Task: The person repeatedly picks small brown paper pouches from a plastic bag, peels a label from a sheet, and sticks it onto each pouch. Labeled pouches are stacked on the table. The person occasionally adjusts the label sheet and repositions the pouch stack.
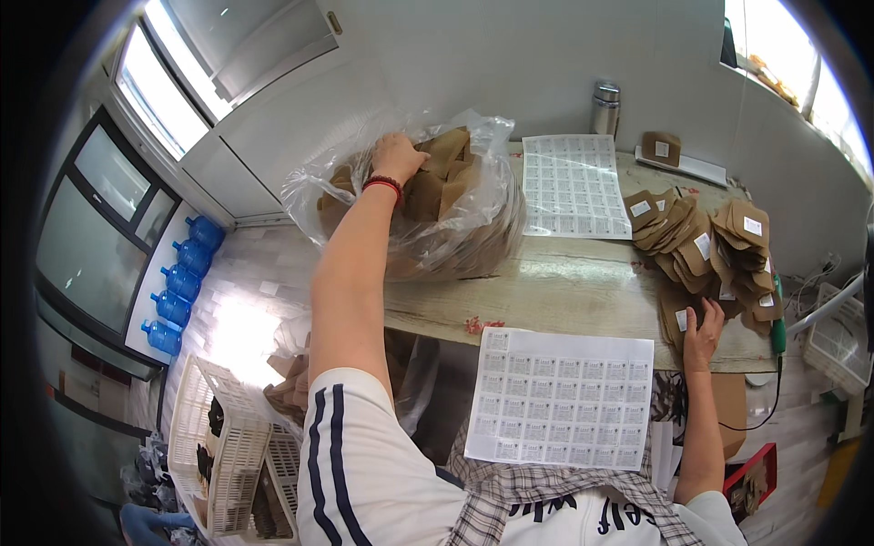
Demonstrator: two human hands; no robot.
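A clear plastic bag [496, 164] full of flat brown pieces [443, 150] with rounded corners stands at the table's far left. My left hand [398, 159] reaches into its mouth, its fingertips partly hidden among those pieces. On the right lies a heap of similar brown pieces [678, 238], many bearing small white labels. My right hand [703, 337] rests at the heap's near edge, fingers apart, touching a labelled brown piece [672, 318]. A sheet of printed labels [562, 393] lies in front of my body, over the table's near edge. A second label sheet [574, 187] lies farther back.
A steel flask [604, 107] stands by the wall. One labelled brown piece [661, 149] leans near a white strip [696, 170]. A green-handled tool [778, 337] with a black cable hangs at the right edge. White plastic baskets [228, 455] and blue water bottles [173, 309] are on the left.
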